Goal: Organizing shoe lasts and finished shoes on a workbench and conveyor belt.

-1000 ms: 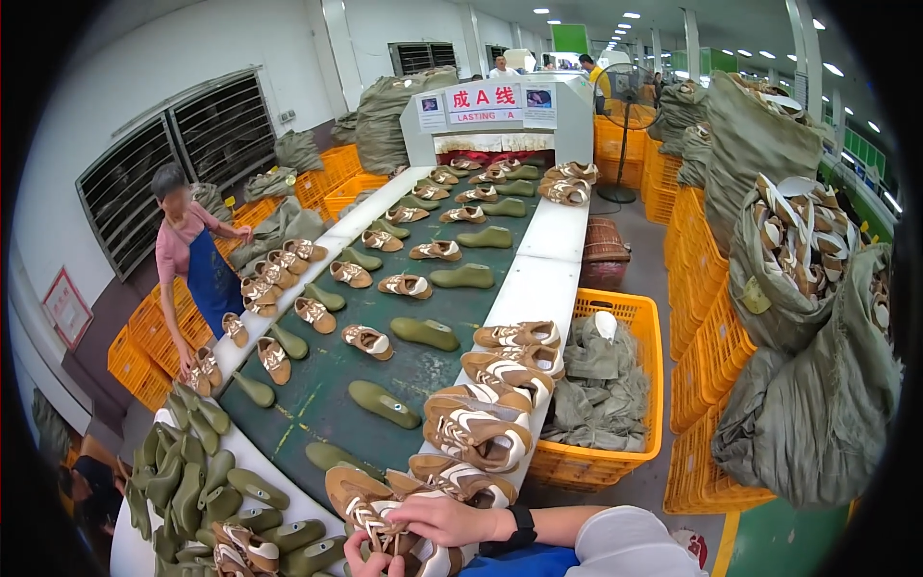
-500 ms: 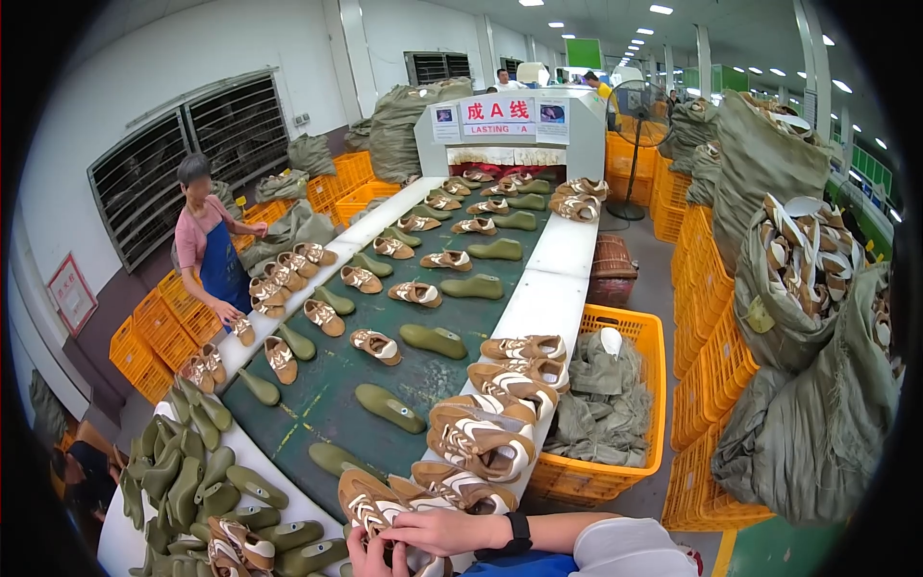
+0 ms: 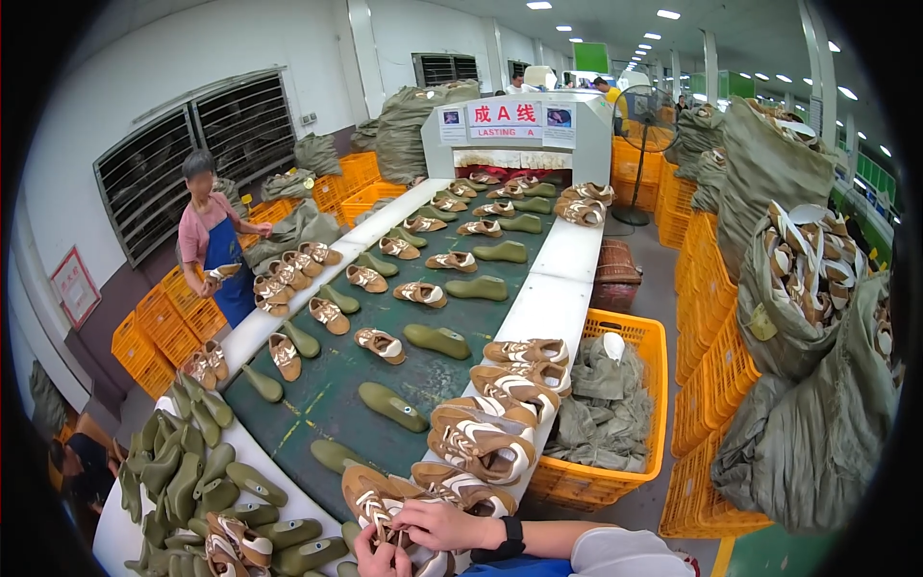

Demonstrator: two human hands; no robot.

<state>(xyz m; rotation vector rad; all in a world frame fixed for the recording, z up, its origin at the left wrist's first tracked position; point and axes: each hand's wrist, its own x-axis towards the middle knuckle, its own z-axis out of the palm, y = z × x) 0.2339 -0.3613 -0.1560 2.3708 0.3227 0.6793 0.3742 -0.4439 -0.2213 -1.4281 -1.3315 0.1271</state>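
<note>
At the lower edge, my left hand (image 3: 380, 556) and my right hand (image 3: 439, 526) are close together over a brown sneaker with white stripes. The fingers of both hands pinch at its shoelace; the sneaker is largely hidden beneath them. A black watch (image 3: 511, 539) is on my right wrist. Just beyond my fingers, another brown sneaker (image 3: 367, 491) rests at the belt's near end. A row of similar sneakers (image 3: 481, 442) lines the white ledge to the right. To the left, olive-green shoe lasts (image 3: 183, 490) are heaped on a white table, with a pair of sneakers (image 3: 238, 543) among them.
Sneakers and lasts lie spaced along the green conveyor belt (image 3: 317, 404), which leads from a grey machine (image 3: 519, 125). A co-worker (image 3: 212, 245) in a blue apron stands left, holding a shoe. Right are an orange crate (image 3: 654, 404) of grey cloth, stacked crates (image 3: 711, 385) and stuffed sacks (image 3: 798, 288).
My hands have shifted slightly at the shoelace, staying over the same sneaker. The co-worker has lifted a shoe off the left white ledge. The view has shifted a little.
</note>
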